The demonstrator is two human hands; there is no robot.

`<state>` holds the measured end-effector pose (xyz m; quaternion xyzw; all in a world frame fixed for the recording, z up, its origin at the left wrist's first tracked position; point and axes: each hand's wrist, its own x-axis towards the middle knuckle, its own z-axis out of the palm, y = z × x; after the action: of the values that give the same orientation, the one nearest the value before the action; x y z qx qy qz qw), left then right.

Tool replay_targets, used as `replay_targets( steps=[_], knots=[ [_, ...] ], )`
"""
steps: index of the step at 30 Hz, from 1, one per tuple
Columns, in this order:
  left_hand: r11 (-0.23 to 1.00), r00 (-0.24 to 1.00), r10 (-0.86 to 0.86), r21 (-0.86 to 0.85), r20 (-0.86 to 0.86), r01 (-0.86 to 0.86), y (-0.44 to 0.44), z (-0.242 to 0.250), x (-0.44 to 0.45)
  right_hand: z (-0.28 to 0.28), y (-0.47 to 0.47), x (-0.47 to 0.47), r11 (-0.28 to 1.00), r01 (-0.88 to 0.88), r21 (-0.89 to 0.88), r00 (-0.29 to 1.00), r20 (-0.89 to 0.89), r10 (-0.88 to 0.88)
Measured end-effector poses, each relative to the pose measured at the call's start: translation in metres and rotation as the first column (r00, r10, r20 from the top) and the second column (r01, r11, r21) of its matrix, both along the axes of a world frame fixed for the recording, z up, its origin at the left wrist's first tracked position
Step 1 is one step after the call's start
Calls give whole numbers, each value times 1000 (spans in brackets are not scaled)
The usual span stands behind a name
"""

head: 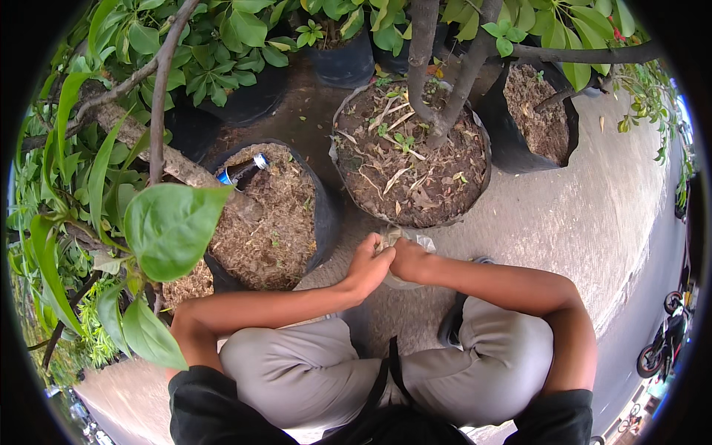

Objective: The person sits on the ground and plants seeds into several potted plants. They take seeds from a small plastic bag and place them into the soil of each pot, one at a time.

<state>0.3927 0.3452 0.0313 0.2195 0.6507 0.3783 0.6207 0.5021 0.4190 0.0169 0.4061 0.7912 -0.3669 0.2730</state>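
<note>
My left hand [371,265] and my right hand [410,259] meet in front of me, thumbs close together. Both grip the gathered top of a translucent plastic bag [425,243], whose lower part hangs below my right wrist. What the bag holds is mostly hidden by my hands. Just beyond them stands a large round planter bag [364,167] filled with soil and dry leaves. A forked tree trunk [442,125] rises from that soil.
On the left, a black planter bag [325,206] holds dry fibrous soil with a bottle [245,169] lying on it. Another black planter bag [500,133] stands at the right. A broad leaf [172,231] and branches hang near my left arm. A motorcycle [664,339] is parked by the road.
</note>
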Motion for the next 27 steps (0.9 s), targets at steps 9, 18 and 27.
replay_targets(
  steps=[9, 18, 27],
  knots=[
    [999, 1000, -5, 51, -30, 6, 3, -10, 3, -36, 18, 8, 967, -247, 70, 964, -87, 252],
    [997, 1000, 22, 69, -2, -22, 6, -8, 0, -33, 20, 6, 992, -103, 76, 978, -175, 115],
    [994, 999, 14, 109, -32, -10, 4, -14, 1, -38, 16, 8, 980, -153, 130, 977, -129, 170]
  ],
)
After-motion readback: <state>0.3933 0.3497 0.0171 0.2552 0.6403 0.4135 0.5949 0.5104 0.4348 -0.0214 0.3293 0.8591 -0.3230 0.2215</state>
